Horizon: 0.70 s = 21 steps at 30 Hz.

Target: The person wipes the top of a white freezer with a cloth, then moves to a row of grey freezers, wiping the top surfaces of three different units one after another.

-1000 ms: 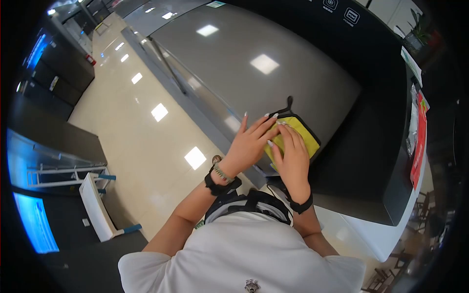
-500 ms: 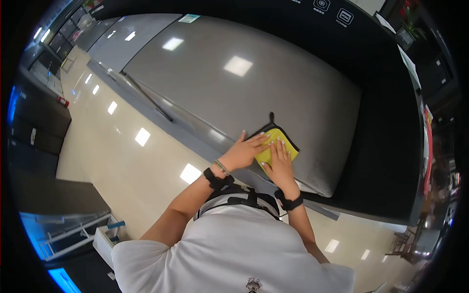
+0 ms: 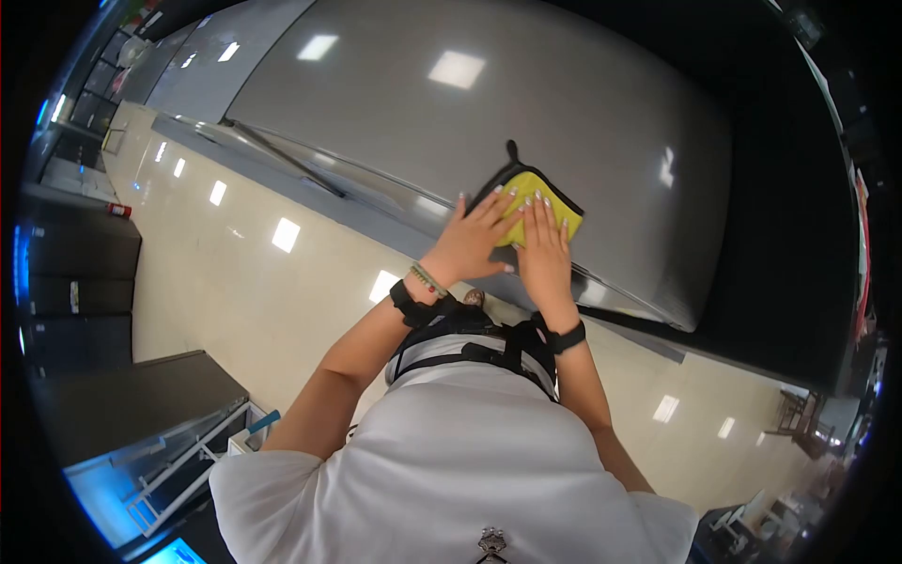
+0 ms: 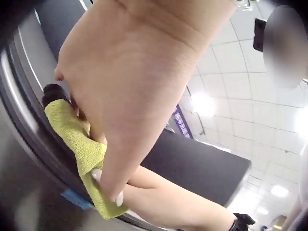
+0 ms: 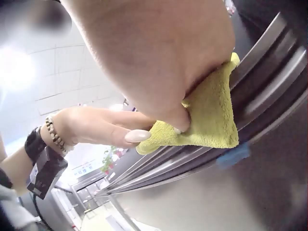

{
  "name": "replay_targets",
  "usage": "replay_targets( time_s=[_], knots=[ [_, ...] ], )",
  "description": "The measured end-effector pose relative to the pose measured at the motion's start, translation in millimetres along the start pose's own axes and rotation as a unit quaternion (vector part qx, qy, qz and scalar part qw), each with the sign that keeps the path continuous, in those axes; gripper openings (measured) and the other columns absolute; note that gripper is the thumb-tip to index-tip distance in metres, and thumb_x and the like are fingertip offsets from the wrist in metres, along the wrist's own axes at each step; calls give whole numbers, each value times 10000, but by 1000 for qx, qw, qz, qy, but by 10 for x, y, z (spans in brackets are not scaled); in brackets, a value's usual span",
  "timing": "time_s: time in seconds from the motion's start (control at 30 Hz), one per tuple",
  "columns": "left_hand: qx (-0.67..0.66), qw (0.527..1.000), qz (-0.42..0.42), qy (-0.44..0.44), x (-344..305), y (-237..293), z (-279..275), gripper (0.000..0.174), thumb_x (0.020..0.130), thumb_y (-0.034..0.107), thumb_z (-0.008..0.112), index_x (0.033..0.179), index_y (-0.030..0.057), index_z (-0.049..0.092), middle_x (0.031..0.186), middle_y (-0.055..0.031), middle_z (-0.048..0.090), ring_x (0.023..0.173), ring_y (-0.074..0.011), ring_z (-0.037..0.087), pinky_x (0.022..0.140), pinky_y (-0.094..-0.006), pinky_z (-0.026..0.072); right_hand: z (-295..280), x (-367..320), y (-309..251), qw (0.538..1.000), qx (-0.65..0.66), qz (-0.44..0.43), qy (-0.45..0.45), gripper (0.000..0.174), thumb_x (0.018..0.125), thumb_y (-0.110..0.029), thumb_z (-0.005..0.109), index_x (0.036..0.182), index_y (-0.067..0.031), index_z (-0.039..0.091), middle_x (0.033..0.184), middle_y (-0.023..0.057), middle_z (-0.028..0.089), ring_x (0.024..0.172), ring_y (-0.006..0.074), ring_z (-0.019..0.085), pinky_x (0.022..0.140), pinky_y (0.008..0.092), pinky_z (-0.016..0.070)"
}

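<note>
A yellow cleaning cloth [image 3: 528, 180] with black edging and a black hanging loop lies near the front edge of a glossy grey panel [image 3: 601, 113]. My left hand [image 3: 473, 242] rests on its left part, fingers spread and straight. Beside it my right hand [image 3: 545, 258] presses the cloth with long, straight fingers. In the right wrist view the yellow cloth [image 5: 211, 115] drapes over the panel's rounded edge, the right thumb lying against it. The left wrist view shows the same cloth [image 4: 72, 130] beneath the left hand; most left fingers are hidden there.
A long bar handle [image 3: 287, 160] runs along the front edge on the left. A bit of blue tape [image 5: 234, 155] sits below the cloth. Black housing [image 3: 770, 188] borders the panel on the right. Shiny tiled floor [image 3: 244, 273] and a white step stool frame [image 3: 188, 470] lie to the left.
Both hands and the cloth have slid left along the front edge, away from the panel's right corner. The head view has shifted too. Both hands stay on the cloth.
</note>
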State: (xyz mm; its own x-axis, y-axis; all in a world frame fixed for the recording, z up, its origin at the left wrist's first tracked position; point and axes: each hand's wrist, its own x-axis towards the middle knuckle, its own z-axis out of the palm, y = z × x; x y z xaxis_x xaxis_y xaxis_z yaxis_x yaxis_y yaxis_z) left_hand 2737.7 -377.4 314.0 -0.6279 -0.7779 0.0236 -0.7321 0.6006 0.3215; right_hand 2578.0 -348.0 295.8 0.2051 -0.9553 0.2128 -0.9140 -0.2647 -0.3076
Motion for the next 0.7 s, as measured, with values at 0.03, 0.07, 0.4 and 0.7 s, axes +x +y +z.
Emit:
replay_targets(
  time_s=[0.03, 0.07, 0.4, 0.7],
  knots=[
    [7, 999, 26, -19, 48, 98, 5, 933, 653, 391, 725, 1418, 163, 244, 1486, -71, 190, 1371, -265, 172, 1019, -634, 182, -72, -138, 50, 1000, -4, 9, -2, 664, 763, -119, 603, 1350, -15, 312, 1446, 130, 268, 1347, 259, 242, 1088, 449, 196],
    [25, 997, 49, -55, 108, 235, 12, 948, 642, 410, 733, 1415, 150, 250, 1485, -77, 191, 1376, -258, 157, 1026, -626, 178, -151, -298, 105, 999, -16, 41, -2, 668, 769, -115, 596, 1358, -13, 299, 1450, 138, 256, 1350, 269, 233, 1085, 458, 195],
    [-12, 960, 278, -39, 863, 1000, 555, 894, 677, 508, 680, 1402, 166, 284, 1492, -47, 163, 1380, -213, 134, 1023, -653, 131, -431, -1086, 786, 973, -46, 217, 61, 642, 812, -56, 501, 1389, 11, 229, 1465, 169, 197, 1362, 330, 175, 1066, 517, 191],
    [-52, 971, 232, -19, 791, 633, 390, 837, 739, 562, 594, 1397, 146, 289, 1487, -50, 186, 1375, -202, 159, 1007, -678, 124, -572, -624, 808, 984, 57, 167, -39, 617, 826, -122, 500, 1371, 34, 257, 1460, 189, 205, 1362, 341, 171, 1072, 523, 166]
  ],
)
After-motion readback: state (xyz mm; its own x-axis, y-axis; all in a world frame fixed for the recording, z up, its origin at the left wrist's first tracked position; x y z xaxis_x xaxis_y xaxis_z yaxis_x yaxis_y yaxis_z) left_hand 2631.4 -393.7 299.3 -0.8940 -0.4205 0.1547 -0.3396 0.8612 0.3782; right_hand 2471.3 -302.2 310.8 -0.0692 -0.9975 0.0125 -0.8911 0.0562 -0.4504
